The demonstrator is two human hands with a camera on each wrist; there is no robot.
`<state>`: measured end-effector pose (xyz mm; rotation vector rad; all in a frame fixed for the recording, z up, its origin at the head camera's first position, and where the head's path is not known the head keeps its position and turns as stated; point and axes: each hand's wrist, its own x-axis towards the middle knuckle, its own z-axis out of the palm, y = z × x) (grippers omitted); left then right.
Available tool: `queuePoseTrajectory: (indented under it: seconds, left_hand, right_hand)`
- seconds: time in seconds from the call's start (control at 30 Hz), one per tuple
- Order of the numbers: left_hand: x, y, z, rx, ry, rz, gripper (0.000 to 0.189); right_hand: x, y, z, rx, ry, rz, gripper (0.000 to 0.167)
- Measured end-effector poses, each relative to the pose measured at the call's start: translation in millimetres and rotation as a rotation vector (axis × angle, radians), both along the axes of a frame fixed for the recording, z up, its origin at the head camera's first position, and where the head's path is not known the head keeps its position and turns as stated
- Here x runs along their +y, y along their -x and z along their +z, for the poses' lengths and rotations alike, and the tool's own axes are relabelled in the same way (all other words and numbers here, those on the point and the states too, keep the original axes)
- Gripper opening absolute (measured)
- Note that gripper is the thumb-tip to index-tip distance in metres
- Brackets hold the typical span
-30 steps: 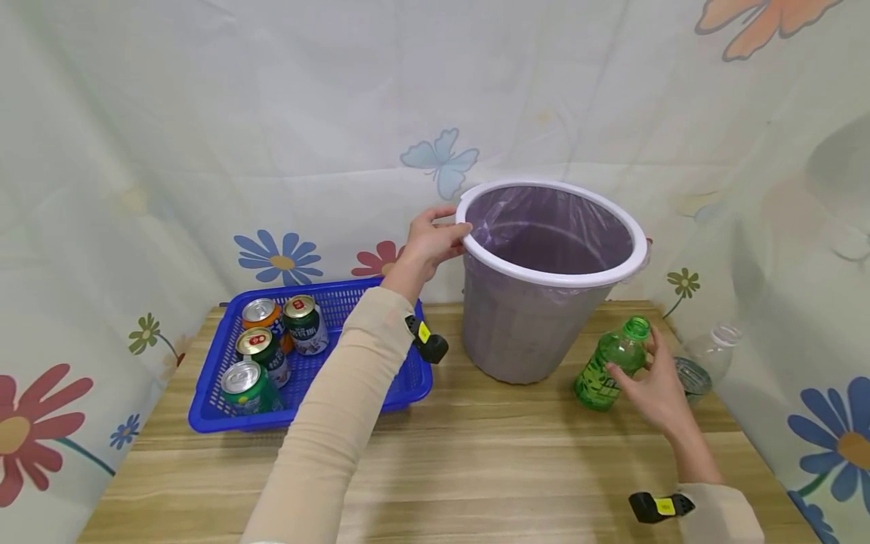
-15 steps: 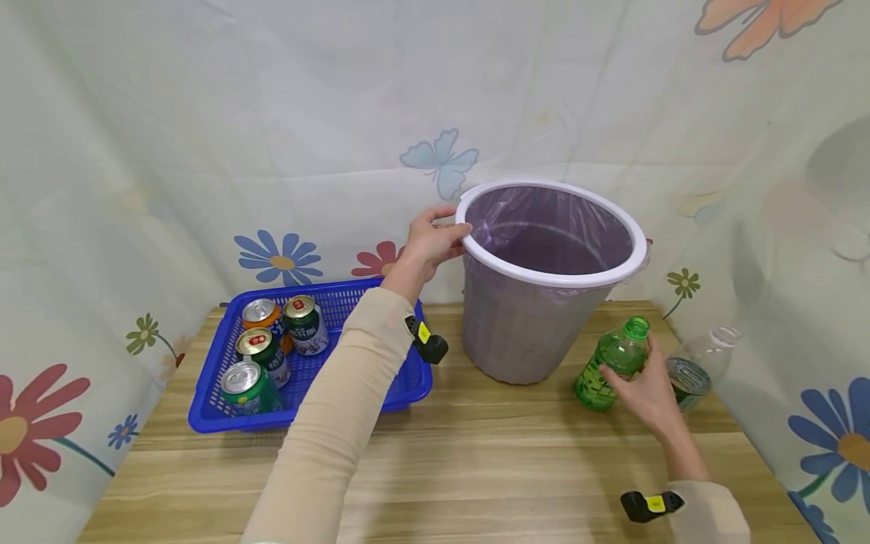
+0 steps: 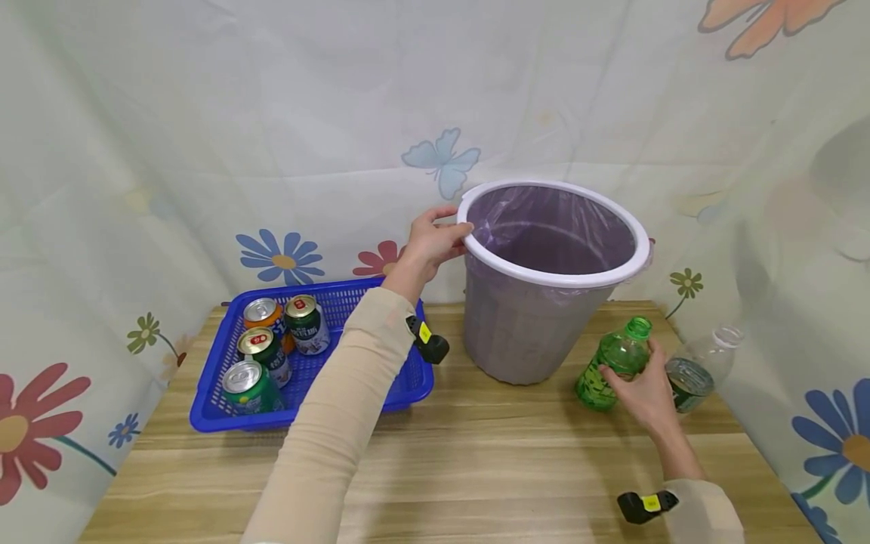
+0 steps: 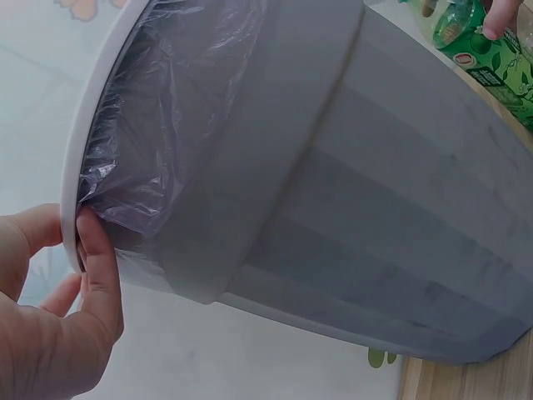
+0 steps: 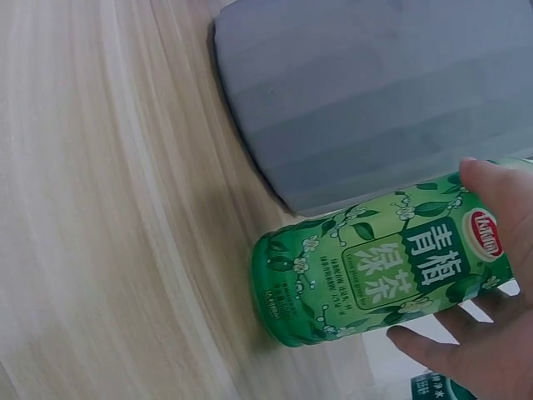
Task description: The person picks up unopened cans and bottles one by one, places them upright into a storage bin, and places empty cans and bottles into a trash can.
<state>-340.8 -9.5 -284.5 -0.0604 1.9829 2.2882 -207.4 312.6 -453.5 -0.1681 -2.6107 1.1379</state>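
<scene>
A grey trash bin (image 3: pixel 526 332) with a white rim and a thin purple liner stands on the table. My left hand (image 3: pixel 435 240) pinches its rim at the left, thumb on one side and fingers on the other, as the left wrist view shows (image 4: pixel 71 308). To the right of the bin is an uncapped green tea bottle (image 3: pixel 601 375), standing on the table. My right hand (image 3: pixel 646 385) grips it around the upper part, the thumb on the near side. In the right wrist view, the bottle's label (image 5: pixel 379 271) faces the camera, and several fingers pass behind it.
A clear plastic bottle (image 3: pixel 714 364) stands just right of my right hand, partly hidden by it. On the left, a blue plastic basket (image 3: pixel 397 397) holds several drink cans (image 3: pixel 250 387). The wooden tabletop (image 3: pixel 503 468) runs back to a flowered curtain (image 3: pixel 353 136).
My right hand has shifted slightly left and closer around the green tea bottle, which has hardly moved. My left hand stays on the bin's rim.
</scene>
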Motion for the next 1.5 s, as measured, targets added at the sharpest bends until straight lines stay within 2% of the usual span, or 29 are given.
queuePoseTrajectory:
  seconds: [0.3, 0.57, 1.07, 1.5]
  left_hand:
    - [0.1, -1.0, 2.4, 0.005, 0.014, 0.001, 0.043]
    - [-0.3, -0.5, 1.6, 0.007, 0.022, 0.0, 0.044]
    - [0.9, -0.6, 0.2, 0.01, 0.025, 0.004, 0.043]
    - [1.7, -0.6, 0.7, 0.001, 0.026, 0.001, 0.045]
  right_hand:
    - [-1, 2.8, -3.4, 0.004, -0.028, -0.078, 0.087]
    - [-1, 6.1, -6.9, 0.027, -0.045, -0.108, 0.086]
    - [2, 7.1, -5.6, 0.014, -0.085, -0.09, 0.087]
    - [1, 2.7, 9.8, 0.062, -0.12, -0.08, 0.086]
